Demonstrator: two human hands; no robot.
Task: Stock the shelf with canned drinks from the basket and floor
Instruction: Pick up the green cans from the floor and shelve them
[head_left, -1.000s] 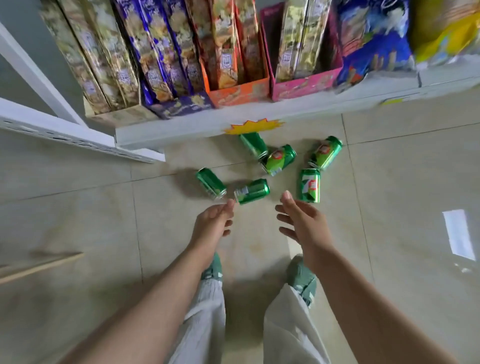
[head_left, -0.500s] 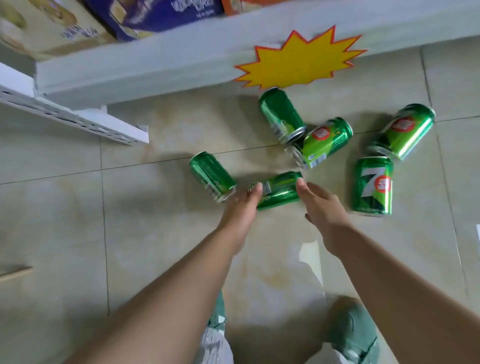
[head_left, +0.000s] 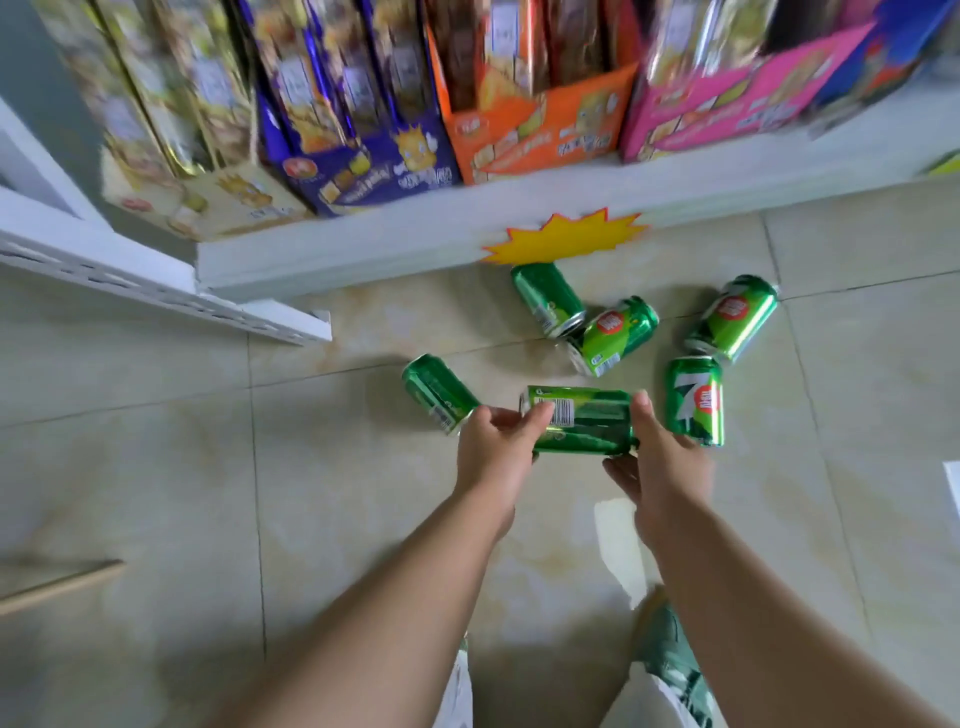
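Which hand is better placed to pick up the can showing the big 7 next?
Right. The right hand is just beside the 7 can; the left hand grips the far end of the held can.

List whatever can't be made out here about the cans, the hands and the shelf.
- Head view: the sideways green metal drink can has both ends covered by the left hand and right hand; lifted or resting, cannot tell.
- Print on the colourful snack boxes is motion-blurred.
- The white shelf is cut off by the top edge.
- No basket is in frame.
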